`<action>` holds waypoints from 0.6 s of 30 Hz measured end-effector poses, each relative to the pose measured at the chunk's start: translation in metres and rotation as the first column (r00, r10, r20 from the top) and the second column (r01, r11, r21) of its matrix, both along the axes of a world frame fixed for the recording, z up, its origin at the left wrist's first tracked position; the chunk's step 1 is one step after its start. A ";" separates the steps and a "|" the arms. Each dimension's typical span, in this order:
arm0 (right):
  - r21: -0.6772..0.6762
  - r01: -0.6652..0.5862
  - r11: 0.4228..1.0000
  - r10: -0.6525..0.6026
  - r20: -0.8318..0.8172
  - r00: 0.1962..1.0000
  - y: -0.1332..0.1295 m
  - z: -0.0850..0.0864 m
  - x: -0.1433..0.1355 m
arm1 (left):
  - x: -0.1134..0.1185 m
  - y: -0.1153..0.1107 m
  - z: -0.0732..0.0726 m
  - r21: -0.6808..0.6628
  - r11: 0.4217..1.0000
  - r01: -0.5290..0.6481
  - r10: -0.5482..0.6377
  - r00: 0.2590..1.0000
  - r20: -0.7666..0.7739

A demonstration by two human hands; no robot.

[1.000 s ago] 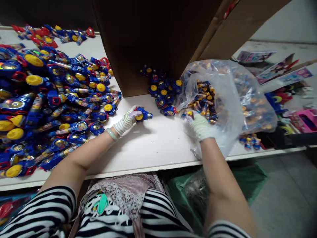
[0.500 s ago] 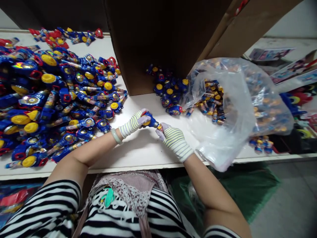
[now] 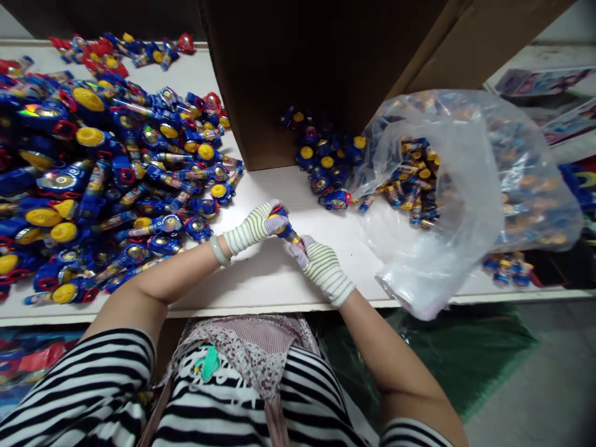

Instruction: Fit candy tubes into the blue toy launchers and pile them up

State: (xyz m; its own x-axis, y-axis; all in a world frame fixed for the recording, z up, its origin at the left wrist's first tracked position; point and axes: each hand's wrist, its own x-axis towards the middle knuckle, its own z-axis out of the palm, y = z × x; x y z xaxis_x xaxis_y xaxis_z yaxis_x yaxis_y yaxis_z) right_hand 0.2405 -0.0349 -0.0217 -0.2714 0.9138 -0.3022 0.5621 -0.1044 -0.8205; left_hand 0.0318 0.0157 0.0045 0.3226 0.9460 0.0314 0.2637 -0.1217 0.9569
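Note:
Over the white table, my left hand (image 3: 252, 229) in a striped glove grips the blue body of a small toy (image 3: 285, 230) with yellow and red parts. My right hand (image 3: 325, 268), gloved alike, is closed around the narrow printed tube (image 3: 298, 243) at the toy's other end. Fingers cover part of both pieces, and I cannot tell how firmly they are joined. A large pile of similar blue toys (image 3: 123, 167) lies to the left of my hands. Beyond them, a smaller heap of blue toys (image 3: 327, 162) sits at the mouth of a cardboard box.
The dark cardboard box (image 3: 261, 81) stands at the back middle. A clear plastic bag (image 3: 470, 180) gapes at the right, with loose printed tubes (image 3: 414, 180) in its opening. More tubes (image 3: 507, 268) lie near the front edge. Red and blue pieces (image 3: 100, 56) lie at the far left.
The camera view has shifted slightly. Both hands keep hold of the toy, which tilts a little more steeply, its tube end still towards my right hand.

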 end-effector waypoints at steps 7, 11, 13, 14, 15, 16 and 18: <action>-0.417 -0.212 0.884 -0.047 -0.530 0.847 -0.006 -0.019 -0.003 | -0.010 0.000 0.001 0.072 0.969 0.234 -0.240 0.968 0.073; -0.008 0.031 0.999 -0.032 -0.208 0.978 0.007 -0.011 -0.010 | -0.010 0.007 0.003 -0.034 0.999 0.038 -0.039 0.999 -0.017; -0.058 -0.029 0.998 0.014 -0.243 0.970 0.006 -0.005 -0.019 | -0.011 0.009 0.007 -0.038 0.999 0.010 -0.009 1.000 0.015; -0.143 -0.080 0.986 0.030 -0.318 0.948 0.005 -0.003 -0.025 | -0.013 0.009 0.010 -0.037 0.999 0.022 -0.021 0.999 0.031; -0.225 -0.141 0.964 0.042 -0.397 0.917 0.003 -0.001 -0.032 | -0.017 0.010 0.014 -0.044 0.998 0.050 -0.048 0.998 0.033; -0.267 -0.196 0.943 0.055 -0.457 0.888 0.003 0.001 -0.038 | -0.025 0.012 0.020 -0.054 0.996 0.074 -0.074 0.997 0.019; -0.201 -0.231 0.952 0.111 -0.477 0.872 0.008 0.005 -0.043 | -0.050 0.016 0.036 -0.033 0.999 0.027 -0.029 0.996 -0.079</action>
